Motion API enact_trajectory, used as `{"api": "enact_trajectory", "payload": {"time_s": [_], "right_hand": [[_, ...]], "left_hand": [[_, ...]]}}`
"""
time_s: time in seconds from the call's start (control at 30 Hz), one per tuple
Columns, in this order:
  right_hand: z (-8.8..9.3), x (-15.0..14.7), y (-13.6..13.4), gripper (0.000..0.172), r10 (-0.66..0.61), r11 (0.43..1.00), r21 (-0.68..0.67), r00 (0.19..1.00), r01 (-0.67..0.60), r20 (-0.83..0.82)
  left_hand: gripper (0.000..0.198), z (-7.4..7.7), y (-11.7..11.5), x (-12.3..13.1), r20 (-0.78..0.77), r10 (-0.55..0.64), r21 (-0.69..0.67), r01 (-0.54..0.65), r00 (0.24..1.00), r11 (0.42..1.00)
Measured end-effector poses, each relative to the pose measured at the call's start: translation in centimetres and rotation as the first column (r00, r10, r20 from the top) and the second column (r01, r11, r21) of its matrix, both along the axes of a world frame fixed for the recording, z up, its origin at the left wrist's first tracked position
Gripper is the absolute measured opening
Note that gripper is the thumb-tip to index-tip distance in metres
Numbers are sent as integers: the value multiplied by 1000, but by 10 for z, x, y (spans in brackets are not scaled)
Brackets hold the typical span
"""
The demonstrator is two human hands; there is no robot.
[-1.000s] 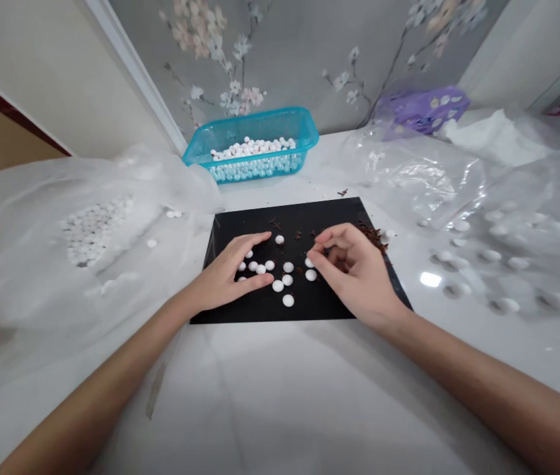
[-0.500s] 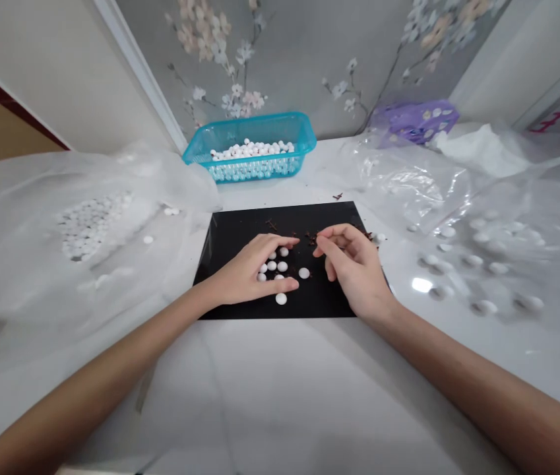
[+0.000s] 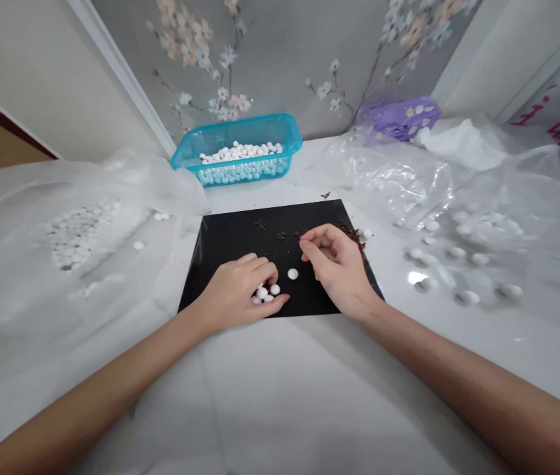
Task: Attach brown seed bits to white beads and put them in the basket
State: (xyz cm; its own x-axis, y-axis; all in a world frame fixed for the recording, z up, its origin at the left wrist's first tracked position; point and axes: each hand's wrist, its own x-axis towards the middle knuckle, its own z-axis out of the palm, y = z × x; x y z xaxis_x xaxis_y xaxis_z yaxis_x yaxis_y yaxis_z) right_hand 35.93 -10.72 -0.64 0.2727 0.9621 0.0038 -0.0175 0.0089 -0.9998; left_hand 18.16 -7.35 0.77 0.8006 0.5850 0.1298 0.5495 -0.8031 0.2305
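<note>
My left hand (image 3: 240,287) rests on a black board (image 3: 230,231), its fingers curled round several small white balls (image 3: 262,293) gathered against the palm. A single white ball (image 3: 293,274) sits on the board between my two hands. Over the right part of the board, my right hand (image 3: 334,264) is closed in a pinch, thumb against index finger; whatever is between the fingertips is too small to make out. Small brown twig-like bits (image 3: 281,235) lie just beyond the fingertips, with a denser heap (image 3: 351,232) behind the right hand.
A blue plastic basket (image 3: 292,142) of white balls stands against the flowered wall. On the left, a clear plastic bag (image 3: 7,218) holds many white pieces. Clear plastic (image 3: 388,178), a purple packet (image 3: 401,119) and scattered white pieces (image 3: 480,258) lie on the right.
My left hand has drawn the white balls towards the board's near edge, and its fingers have curled in. My right hand stays pinched over the board. The view has shifted slightly.
</note>
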Motion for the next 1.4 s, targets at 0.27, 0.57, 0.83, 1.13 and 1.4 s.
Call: {"api": "enact_trajectory", "payload": {"time_s": [0.27, 0.57, 0.83, 1.13, 1.4], "right_hand": [[1, -1, -1, 12, 1, 1000, -13, 1000, -1, 22], [0, 1, 1, 15, -12, 1000, 0, 1000, 12, 15], [-5, 0, 4, 15, -21, 1000, -7, 999, 22, 26], [-1, -1, 3, 13, -6, 1000, -21, 998, 8, 55], [-1, 0, 3, 13, -19, 999, -25, 999, 20, 34]], "left_hand": [[12, -5, -5, -8, 125, -115, 122, 100, 985, 987], [12, -2, 5, 11, 196, 13, 12, -16, 980, 1000], [20, -1, 12, 25, 44, 46, -62, -43, 998, 997], [21, 0, -1, -1, 44, 43, 12, -43, 998, 999], [20, -5, -2, 10, 10, 89, 62, -90, 996, 994]]}}
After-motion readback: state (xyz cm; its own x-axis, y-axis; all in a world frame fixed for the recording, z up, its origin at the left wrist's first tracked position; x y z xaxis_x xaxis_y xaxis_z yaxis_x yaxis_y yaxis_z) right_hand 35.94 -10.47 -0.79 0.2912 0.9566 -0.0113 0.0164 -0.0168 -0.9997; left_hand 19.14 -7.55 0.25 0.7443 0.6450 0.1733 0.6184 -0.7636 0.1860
